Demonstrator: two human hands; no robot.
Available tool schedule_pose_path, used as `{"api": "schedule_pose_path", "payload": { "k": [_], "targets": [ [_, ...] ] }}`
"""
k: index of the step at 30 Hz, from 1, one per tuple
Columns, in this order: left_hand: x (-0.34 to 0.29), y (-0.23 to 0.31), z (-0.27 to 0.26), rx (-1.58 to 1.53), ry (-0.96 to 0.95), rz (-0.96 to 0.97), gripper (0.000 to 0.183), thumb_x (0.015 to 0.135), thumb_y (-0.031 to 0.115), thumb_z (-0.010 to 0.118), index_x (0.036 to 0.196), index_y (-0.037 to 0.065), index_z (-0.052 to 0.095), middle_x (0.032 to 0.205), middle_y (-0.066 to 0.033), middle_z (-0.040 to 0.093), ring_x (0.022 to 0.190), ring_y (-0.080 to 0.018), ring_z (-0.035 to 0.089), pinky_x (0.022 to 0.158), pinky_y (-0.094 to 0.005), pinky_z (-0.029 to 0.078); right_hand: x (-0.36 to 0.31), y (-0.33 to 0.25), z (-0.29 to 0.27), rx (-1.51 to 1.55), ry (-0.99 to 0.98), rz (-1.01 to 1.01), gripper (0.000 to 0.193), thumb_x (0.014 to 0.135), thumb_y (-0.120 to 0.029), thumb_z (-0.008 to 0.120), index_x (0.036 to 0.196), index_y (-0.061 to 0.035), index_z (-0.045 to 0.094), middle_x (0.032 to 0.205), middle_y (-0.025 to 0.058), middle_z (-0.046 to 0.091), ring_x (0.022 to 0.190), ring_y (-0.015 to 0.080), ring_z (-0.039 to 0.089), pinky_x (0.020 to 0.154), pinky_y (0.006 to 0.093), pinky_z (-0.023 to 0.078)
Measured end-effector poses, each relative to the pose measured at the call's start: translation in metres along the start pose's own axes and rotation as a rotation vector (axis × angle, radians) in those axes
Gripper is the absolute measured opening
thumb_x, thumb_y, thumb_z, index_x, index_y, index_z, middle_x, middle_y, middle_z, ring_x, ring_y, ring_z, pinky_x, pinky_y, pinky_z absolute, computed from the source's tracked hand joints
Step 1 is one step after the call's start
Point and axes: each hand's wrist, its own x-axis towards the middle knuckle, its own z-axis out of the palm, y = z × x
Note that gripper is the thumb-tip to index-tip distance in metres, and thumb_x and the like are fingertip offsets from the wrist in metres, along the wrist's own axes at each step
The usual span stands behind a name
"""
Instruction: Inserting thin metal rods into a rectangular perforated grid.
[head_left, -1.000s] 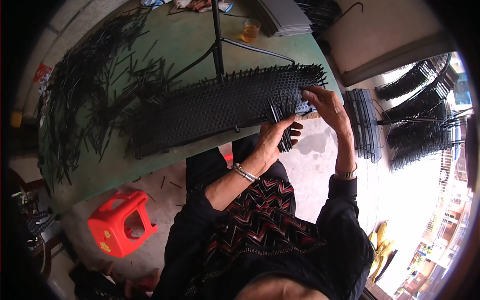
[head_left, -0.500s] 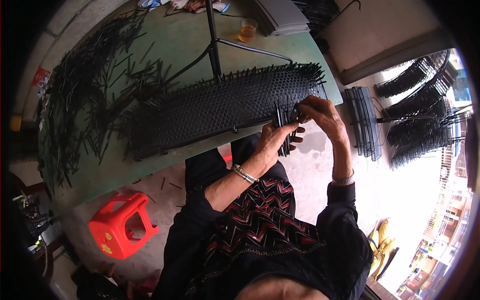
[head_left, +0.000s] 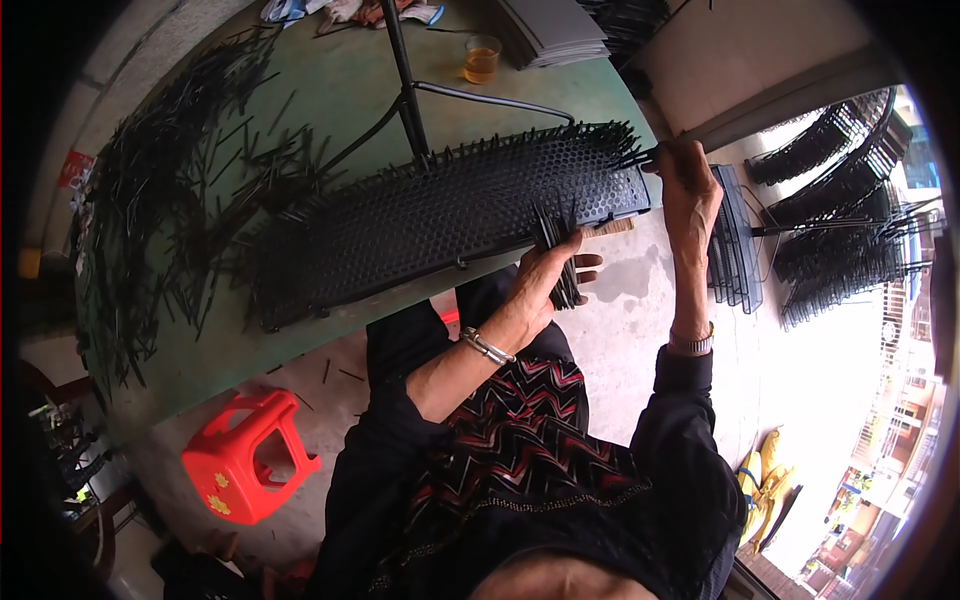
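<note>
A bundle of thin black sticks (head_left: 556, 245) is gripped in my left hand (head_left: 545, 278), just off the near edge of a long black panel. The panel (head_left: 420, 225) is full of small holes and lies on the table. Short black sticks stand up in a row along its far edge. At the panel's right end my right hand (head_left: 688, 185) is closed, its fingertips pinching what looks like one thin black stick beside that row. The fingertips are partly hidden by the hand itself.
A black metal stand (head_left: 408, 110) rises behind the panel on the green table (head_left: 540, 95). Loose black sticks (head_left: 170, 190) cover the table's left. Grey sheets (head_left: 550, 35) and a cup of amber drink (head_left: 481, 62) are at the back. A red stool (head_left: 245, 460) stands on the floor.
My right hand has moved away from the bundle, up and to the right, to the panel's right end. My left hand still holds the bundle in nearly the same place.
</note>
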Motion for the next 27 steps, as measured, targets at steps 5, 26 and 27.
{"api": "schedule_pose_path", "payload": {
  "k": [5,26,27],
  "targets": [
    [0.007,-0.012,0.001,-0.153,-0.019,-0.011,0.028,0.092,0.033,0.062,0.108,0.011,0.061,0.100,-0.0101,0.068,0.088,-0.0199,0.065,0.070,-0.0367,0.056,0.018,0.027,0.011,-0.326,0.169,-0.200,0.010,0.089,-0.008,0.062,0.097,-0.0017,0.062,0.082,0.0098,0.069,0.075,0.0149,0.066,0.070,0.0271,0.050],
    [0.001,-0.008,-0.001,-0.177,0.018,0.063,0.015,0.089,0.021,0.065,0.097,0.008,0.061,0.084,-0.0090,0.067,0.075,-0.0157,0.064,0.059,-0.0299,0.054,0.032,0.043,0.012,-0.501,0.014,-0.222,0.014,0.086,-0.017,0.068,0.096,-0.0068,0.067,0.089,0.0094,0.067,0.077,0.0198,0.066,0.069,0.0319,0.050],
    [0.001,-0.009,0.000,-0.175,0.016,0.062,0.015,0.089,0.021,0.065,0.097,0.008,0.061,0.084,-0.0090,0.067,0.075,-0.0157,0.064,0.059,-0.0299,0.054,0.030,0.044,0.013,-0.570,0.019,-0.232,0.014,0.086,-0.018,0.068,0.096,-0.0079,0.067,0.090,0.0088,0.064,0.078,0.0222,0.064,0.069,0.0338,0.049]
  ]
}}
